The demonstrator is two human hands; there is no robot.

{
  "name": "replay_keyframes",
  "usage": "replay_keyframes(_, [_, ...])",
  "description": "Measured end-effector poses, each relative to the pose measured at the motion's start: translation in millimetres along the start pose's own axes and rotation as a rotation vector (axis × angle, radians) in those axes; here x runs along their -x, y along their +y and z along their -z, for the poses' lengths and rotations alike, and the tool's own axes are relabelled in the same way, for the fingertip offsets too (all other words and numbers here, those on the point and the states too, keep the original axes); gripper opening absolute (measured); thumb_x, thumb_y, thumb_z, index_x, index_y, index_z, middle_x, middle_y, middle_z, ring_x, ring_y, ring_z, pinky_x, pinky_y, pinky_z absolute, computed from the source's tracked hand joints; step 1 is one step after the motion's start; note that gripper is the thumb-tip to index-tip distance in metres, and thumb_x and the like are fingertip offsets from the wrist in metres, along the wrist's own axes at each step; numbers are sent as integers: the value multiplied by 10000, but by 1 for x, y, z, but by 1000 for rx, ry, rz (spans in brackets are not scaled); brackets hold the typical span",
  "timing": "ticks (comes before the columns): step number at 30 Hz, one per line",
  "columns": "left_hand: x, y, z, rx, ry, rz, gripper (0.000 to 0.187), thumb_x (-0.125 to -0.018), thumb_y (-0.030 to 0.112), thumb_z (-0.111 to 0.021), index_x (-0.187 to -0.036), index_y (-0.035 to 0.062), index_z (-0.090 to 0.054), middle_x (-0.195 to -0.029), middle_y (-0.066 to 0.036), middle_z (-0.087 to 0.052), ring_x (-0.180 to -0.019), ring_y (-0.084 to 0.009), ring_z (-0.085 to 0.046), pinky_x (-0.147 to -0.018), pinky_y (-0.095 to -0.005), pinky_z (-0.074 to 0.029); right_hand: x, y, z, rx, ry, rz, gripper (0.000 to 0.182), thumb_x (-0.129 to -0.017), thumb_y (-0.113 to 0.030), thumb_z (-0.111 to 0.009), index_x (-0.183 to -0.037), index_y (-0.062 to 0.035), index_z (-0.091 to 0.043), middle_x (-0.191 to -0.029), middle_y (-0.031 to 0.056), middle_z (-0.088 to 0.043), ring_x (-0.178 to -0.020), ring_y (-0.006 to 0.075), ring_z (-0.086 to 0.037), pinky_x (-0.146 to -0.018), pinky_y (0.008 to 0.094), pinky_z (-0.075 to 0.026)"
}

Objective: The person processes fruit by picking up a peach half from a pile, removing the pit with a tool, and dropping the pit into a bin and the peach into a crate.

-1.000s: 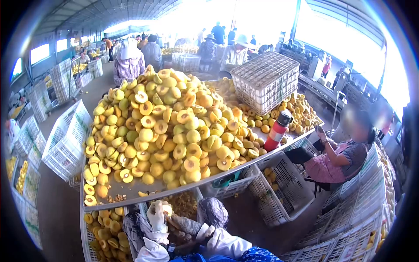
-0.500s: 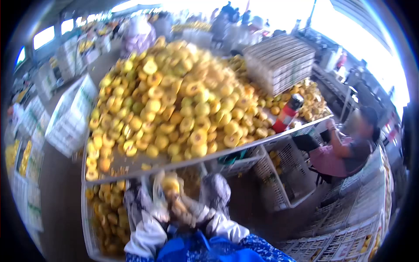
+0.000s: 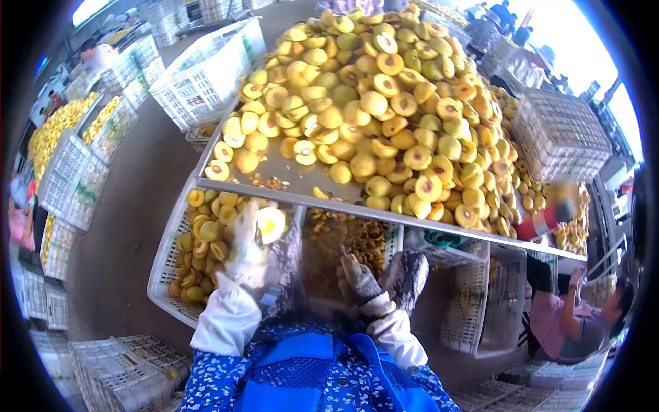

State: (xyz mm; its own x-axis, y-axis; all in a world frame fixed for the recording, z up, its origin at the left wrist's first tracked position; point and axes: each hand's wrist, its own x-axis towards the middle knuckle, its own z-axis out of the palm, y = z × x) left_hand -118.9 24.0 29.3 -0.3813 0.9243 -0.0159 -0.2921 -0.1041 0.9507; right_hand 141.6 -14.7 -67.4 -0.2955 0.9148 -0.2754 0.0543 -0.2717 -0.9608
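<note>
My left hand [image 3: 248, 242], in a pale glove and smeared by motion, has a yellow peach half [image 3: 271, 224] at its fingers. It is over the right side of a white crate [image 3: 159, 275] filled with peach halves [image 3: 204, 233]. My right hand [image 3: 358, 280], in a greyish, stained glove, is closed in front of a container of peach stones and scraps [image 3: 353, 237]. A thin tip shows above its fingers; what it belongs to I cannot make out. Beyond both hands, a large heap of halved peaches [image 3: 384, 117] lies on a metal-edged table [image 3: 309, 200].
A red bottle-like object [image 3: 537, 225] lies by the table's right edge. An upturned crate [image 3: 563, 134] rests on the heap. A person [image 3: 573, 309] sits at the right beside white crates [image 3: 473, 302]. More crates [image 3: 206, 75] stand left of the table.
My hands were together around a peach and are now apart. The left has gone leftward with a peach half toward the filled crate. The view has turned left and down.
</note>
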Motion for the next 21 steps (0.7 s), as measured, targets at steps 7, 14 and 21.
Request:
replay_keyframes(7, [-69, 60, 62, -1512, 210, -542, 257, -758, 300, -647, -926, 111, -599, -903, -121, -599, -824, -305, -584, -743, -418, -472, -7, -17, -27, -322, -37, -314, 370, -872, -498, -533, -827, -134, -577, -590, -34, -476, -414, 94, -389, -371, 230, -305])
replay_keyframes(14, [-216, 12, 31, -1826, -315, -18, 622, -742, 500, -631, -1115, 19, -502, -1044, -152, -612, -976, -289, -593, -817, -391, -468, -2, -47, -40, -217, -130, -357, 304, -906, -425, -514, -927, -133, -599, -690, -57, -506, -511, 65, -436, -447, 194, -347])
replay_keyframes(21, [-165, 38, 13, -630, -298, 205, 467, -798, 387, -672, -1031, 1, -550, -889, -94, -617, -787, -167, -626, -617, -267, -490, 5, -71, -23, -418, -80, -171, 262, -941, -278, -487, -1087, -87, -591, -771, -32, -536, -610, 77, -487, -528, 211, -398])
